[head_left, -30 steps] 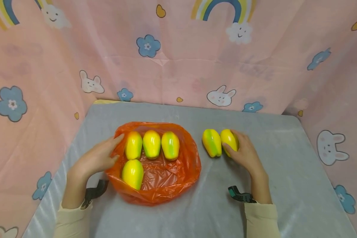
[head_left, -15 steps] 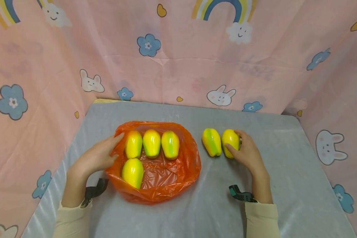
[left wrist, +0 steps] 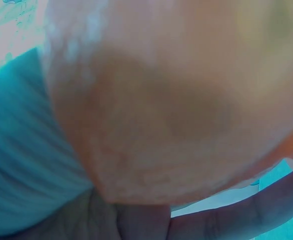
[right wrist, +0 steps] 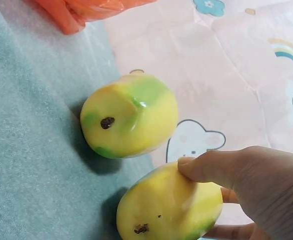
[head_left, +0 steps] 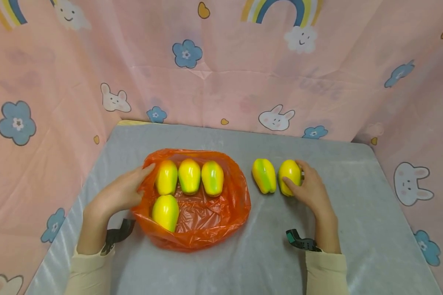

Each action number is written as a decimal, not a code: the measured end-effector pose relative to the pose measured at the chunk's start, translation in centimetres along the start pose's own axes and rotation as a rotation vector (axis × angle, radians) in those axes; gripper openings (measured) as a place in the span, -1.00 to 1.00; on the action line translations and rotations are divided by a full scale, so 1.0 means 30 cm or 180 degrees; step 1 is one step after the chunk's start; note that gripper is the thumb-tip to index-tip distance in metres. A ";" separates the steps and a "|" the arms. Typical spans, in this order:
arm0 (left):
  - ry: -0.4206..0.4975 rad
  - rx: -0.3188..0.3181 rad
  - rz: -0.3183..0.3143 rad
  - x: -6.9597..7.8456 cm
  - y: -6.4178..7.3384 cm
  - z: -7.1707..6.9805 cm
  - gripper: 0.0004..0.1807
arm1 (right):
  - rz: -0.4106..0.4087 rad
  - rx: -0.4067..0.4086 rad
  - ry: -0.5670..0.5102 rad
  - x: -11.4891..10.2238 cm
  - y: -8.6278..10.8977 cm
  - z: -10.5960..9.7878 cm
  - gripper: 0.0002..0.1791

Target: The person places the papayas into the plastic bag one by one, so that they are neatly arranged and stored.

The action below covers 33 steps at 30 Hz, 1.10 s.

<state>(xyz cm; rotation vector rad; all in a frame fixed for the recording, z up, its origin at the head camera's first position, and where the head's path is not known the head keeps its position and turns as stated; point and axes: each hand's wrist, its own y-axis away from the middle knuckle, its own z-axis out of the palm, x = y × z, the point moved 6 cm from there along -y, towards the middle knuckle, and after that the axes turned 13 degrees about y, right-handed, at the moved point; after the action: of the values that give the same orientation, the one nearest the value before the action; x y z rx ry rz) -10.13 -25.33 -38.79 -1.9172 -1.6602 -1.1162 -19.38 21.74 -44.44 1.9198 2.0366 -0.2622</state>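
Observation:
An orange-red plastic bag lies spread with its mouth wide, several yellow-green papayas inside: a row at the far side and one papaya nearer at left. My left hand holds the bag's left rim, index finger and thumb spread along it; its other fingers are hidden. The bag's blurred wall fills most of the left wrist view. To the right of the bag, my right hand grips a papaya between thumb and fingers. Another papaya lies just left of it, a small gap between them.
A grey cloth covers the table. Behind and at both sides hangs a pink curtain printed with rabbits, flowers and rainbows. Dark wrist-worn devices, such as the right one, jut out beside the forearms.
My right hand and its papaya have moved slightly to the right, opening a gap from the neighbouring papaya. The left hand stays at the bag's rim. The head view has shifted a little.

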 end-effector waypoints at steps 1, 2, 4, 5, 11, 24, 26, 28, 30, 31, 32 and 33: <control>0.0001 -0.0003 -0.0008 -0.002 0.000 0.001 -0.06 | -0.0002 0.0015 -0.0007 0.001 0.002 -0.003 -0.07; 0.0010 -0.0008 -0.0011 -0.002 -0.001 0.002 -0.05 | -0.0003 0.0031 -0.0009 0.001 0.003 -0.006 -0.08; 0.0003 -0.0015 -0.0010 -0.003 -0.002 0.002 -0.06 | -0.0010 0.0065 -0.0009 0.001 0.005 -0.012 -0.07; -0.0003 -0.0016 -0.0003 -0.002 -0.003 0.001 -0.06 | -0.0015 0.0086 -0.0011 -0.001 0.005 -0.016 -0.08; -0.0062 -0.0016 0.0061 0.003 -0.001 -0.001 -0.07 | -0.0045 0.0222 -0.0034 -0.014 0.016 -0.044 -0.10; -0.0083 -0.0023 0.0082 0.004 0.004 0.003 -0.02 | -0.0128 0.0569 -0.0311 -0.075 0.065 -0.114 -0.09; -0.0088 -0.0029 0.0060 0.003 0.002 0.004 -0.01 | -0.0197 0.0617 -0.0365 -0.091 0.074 -0.127 -0.10; -0.0103 -0.0040 0.0057 0.001 0.001 0.004 -0.01 | -0.0281 0.0676 -0.0431 -0.111 0.083 -0.138 -0.12; -0.0106 -0.0045 0.0047 0.000 0.000 0.005 0.00 | -0.0371 0.0736 -0.0519 -0.134 0.093 -0.148 -0.15; -0.0105 -0.0049 0.0042 -0.001 0.000 0.005 0.00 | -0.0410 0.0756 -0.0569 -0.146 0.097 -0.152 -0.16; -0.0108 -0.0050 0.0035 -0.002 -0.001 0.005 0.00 | -0.0443 0.0770 -0.0611 -0.157 0.102 -0.156 -0.17; -0.0109 -0.0052 0.0026 -0.002 -0.001 0.005 0.00 | -0.0474 0.0784 -0.0652 -0.169 0.106 -0.159 -0.17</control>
<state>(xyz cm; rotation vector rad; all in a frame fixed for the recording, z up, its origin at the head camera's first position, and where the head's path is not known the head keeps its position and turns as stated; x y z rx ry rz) -10.10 -25.26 -38.93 -1.9620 -1.6646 -1.1033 -16.54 18.94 -37.91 1.7890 2.0892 -0.7458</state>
